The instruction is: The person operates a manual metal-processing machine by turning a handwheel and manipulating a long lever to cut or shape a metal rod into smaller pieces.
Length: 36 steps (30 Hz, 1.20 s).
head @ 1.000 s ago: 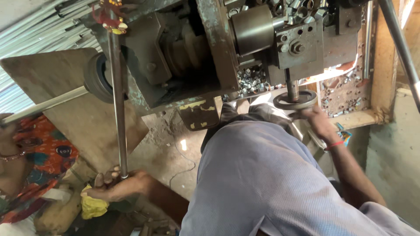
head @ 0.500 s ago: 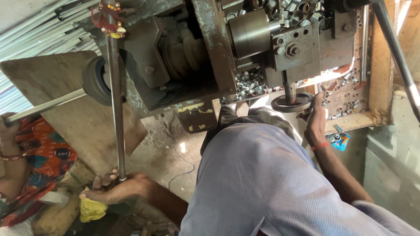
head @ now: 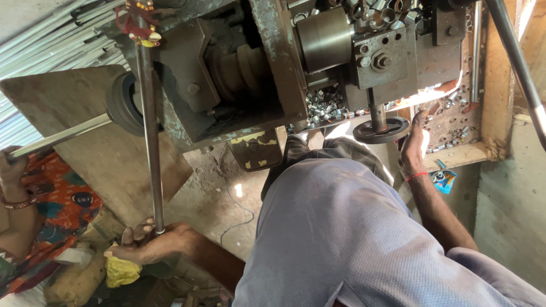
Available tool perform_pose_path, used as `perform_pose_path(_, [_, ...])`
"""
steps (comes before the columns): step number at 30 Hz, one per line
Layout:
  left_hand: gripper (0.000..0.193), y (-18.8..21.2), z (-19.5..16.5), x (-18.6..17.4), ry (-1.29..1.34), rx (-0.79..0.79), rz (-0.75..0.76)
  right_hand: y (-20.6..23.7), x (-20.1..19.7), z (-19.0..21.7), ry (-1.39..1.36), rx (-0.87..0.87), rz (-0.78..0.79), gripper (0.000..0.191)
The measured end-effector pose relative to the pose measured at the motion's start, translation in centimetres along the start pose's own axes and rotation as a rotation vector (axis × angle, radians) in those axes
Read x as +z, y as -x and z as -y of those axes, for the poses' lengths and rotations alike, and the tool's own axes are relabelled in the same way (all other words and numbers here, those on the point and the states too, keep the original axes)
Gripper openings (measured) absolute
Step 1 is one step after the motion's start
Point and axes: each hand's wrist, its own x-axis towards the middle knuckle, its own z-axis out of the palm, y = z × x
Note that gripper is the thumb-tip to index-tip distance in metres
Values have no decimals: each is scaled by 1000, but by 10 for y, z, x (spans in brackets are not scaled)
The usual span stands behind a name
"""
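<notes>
the left hand [head: 151, 243], low in the left part of the frame, is wrapped around the lower end of a long steel rod [head: 149, 131]. its fingers [head: 136, 234] curl about the rod's tip, with the rod coming out between thumb and knuckles and running nearly straight up the frame to a red and yellow ornament [head: 138, 20] at upper left. just under the hand lies a yellow cloth [head: 120, 272].

the right hand [head: 414, 142], right of centre, is raised against the black handwheel [head: 380, 131] hanging below the machine [head: 273, 62]. the fingers [head: 420, 120] are stretched upward and held close together, their tips beside the wheel's right rim; whether they actually press it cannot be told. a red thread [head: 416, 176] circles that wrist.

behind the wheel, a wooden tray [head: 463, 150] holds small metal rings [head: 327, 105]. a grey-clad knee [head: 335, 227] fills the lower middle. at far left another person's hand [head: 11, 167] in a patterned orange garment grips a second thin rod [head: 62, 135] slanting toward the machine.
</notes>
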Motion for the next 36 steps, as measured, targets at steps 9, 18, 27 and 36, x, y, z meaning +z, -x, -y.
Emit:
perform_pose_path(9, [52, 8, -8, 8, -12, -1, -22, 26, 27, -30, 614, 128, 284, 70])
perform_pose_path(18, [52, 4, -4, 3, 26, -28, -34, 16, -11, 18, 590, 147, 475, 44])
perform_pose_path(27, [41, 10, 10, -18, 126, -52, 34, -19, 21, 10, 1249, -282, 644, 41])
perform_pose_path(36, [45, 9, 2, -10, 152, -3, 55, 1, 32, 4, 1199, -583, 833, 36])
